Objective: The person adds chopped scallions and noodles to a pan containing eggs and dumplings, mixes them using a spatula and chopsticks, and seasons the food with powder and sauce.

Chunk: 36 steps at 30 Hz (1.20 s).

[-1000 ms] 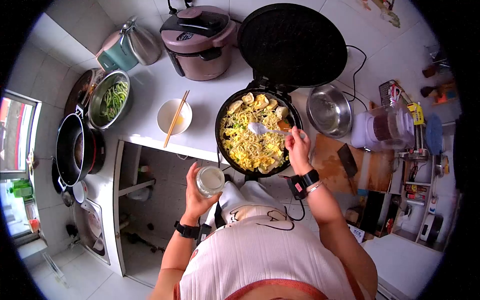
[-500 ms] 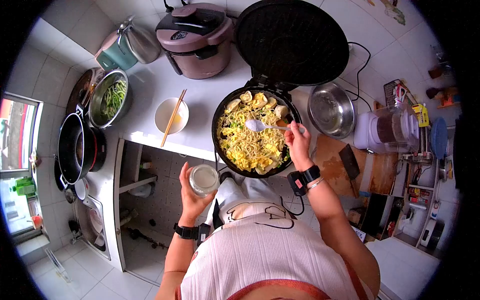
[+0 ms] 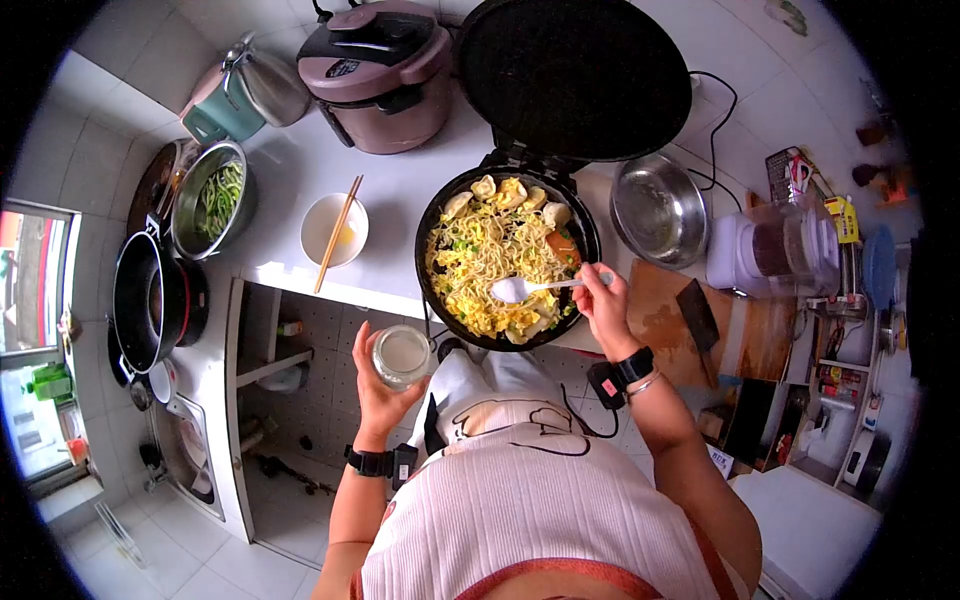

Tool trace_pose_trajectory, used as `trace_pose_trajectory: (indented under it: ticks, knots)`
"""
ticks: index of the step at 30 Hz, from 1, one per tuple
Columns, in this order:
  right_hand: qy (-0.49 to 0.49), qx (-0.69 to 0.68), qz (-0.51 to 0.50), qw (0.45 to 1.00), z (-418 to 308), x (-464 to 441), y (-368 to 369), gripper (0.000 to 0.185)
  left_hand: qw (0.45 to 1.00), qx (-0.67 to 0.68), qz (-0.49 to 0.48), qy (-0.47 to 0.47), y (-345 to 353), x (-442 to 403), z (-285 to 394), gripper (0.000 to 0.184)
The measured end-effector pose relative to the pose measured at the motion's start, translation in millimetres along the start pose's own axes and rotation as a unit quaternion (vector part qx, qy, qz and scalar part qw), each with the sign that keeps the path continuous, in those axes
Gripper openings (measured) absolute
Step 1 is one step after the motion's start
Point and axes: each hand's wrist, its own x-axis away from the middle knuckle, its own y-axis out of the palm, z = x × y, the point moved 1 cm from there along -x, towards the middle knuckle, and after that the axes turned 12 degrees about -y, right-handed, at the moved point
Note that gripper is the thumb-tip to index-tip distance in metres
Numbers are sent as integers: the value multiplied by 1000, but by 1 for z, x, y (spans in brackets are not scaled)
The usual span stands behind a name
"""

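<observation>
My right hand (image 3: pixel 604 305) is closed round the handle of a white spoon (image 3: pixel 512 290), whose bowl carries white grains. The spoon is over a round black electric griddle (image 3: pixel 430 290) with its lid (image 3: pixel 575 80) raised. In the griddle lie noodles (image 3: pixel 495 250) mixed with yellow egg and green bits, with dumplings (image 3: pixel 525 195) along the far side and an orange piece at the right. My left hand (image 3: pixel 380 395) grips a glass jar (image 3: pixel 402 357) in front of the counter edge; something whitish shows inside it.
Left of the griddle stands a white bowl (image 3: pixel 335 230) with chopsticks (image 3: pixel 338 235) across it. A pressure cooker (image 3: pixel 375 80) is behind. Steel bowls (image 3: pixel 660 210) stand right and left, the left one holding green vegetables (image 3: pixel 222 198). A cleaver (image 3: pixel 697 315) lies on the cutting board (image 3: pixel 650 320).
My right hand has moved the spoon toward me, from the middle of the noodles to their nearer part. The left hand still holds the jar. The view has shifted slightly.
</observation>
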Motion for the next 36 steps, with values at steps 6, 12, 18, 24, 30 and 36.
trace_pose_trajectory:
  ticks: [6,12,18,24,30,36]
  knots:
    - [-33,49,3,998,-13,6,-20,21,1000,18,-7,4,4,2,2,99]
    - [-45,-5,33,998,-4,-21,-17,20,1000,25,-13,13,6,3,-2,100]
    - [-102,18,63,993,-9,-39,-27,22,1000,25,-6,0,6,8,-3,101]
    - [-94,38,85,991,-22,-32,-53,23,999,36,-9,-13,7,10,-6,102]
    - [-69,58,86,992,-14,-17,-71,22,999,39,-22,-4,13,5,-2,102]
    - [-107,-11,104,989,-3,-40,-53,24,998,50,-38,10,16,0,4,101]
